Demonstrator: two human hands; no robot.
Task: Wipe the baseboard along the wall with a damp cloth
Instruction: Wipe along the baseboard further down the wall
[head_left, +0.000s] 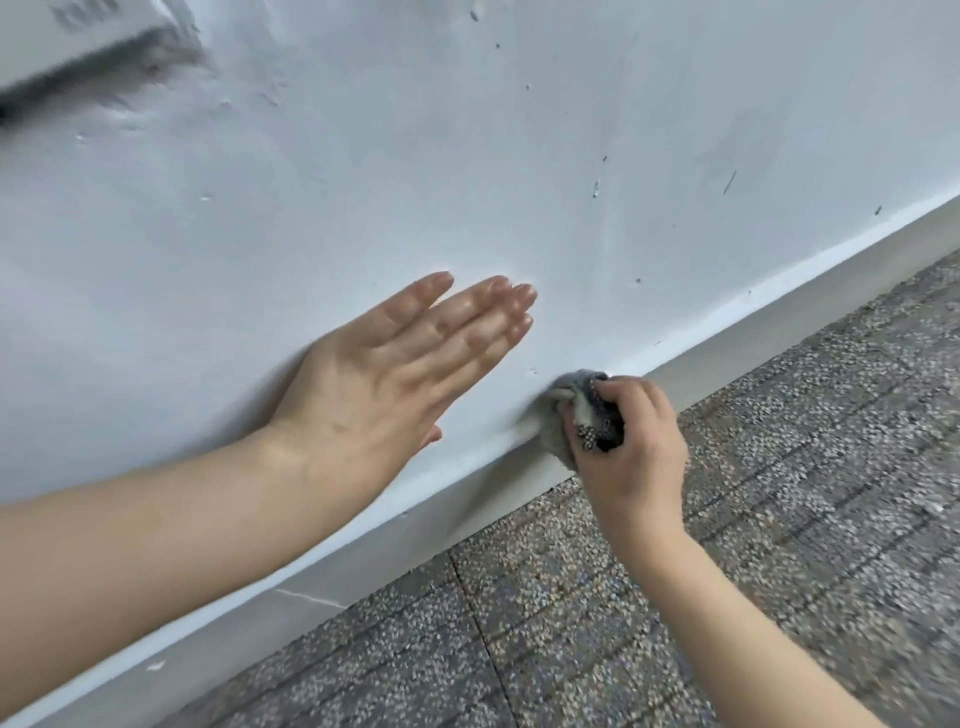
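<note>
A pale grey baseboard (769, 332) runs diagonally along the foot of the white wall (467, 156), from lower left to upper right. My right hand (636, 452) grips a bunched grey cloth (569, 402) and holds it against the top edge of the baseboard near the middle of the view. My left hand (395, 364) lies flat on the wall just left of the cloth, its fingers straight and together. Part of the cloth is hidden inside my right fist.
Speckled grey floor tiles (727, 571) fill the lower right. The wall carries small scuffs and chips. A blurred white and dark object (78, 47) juts from the wall at the top left.
</note>
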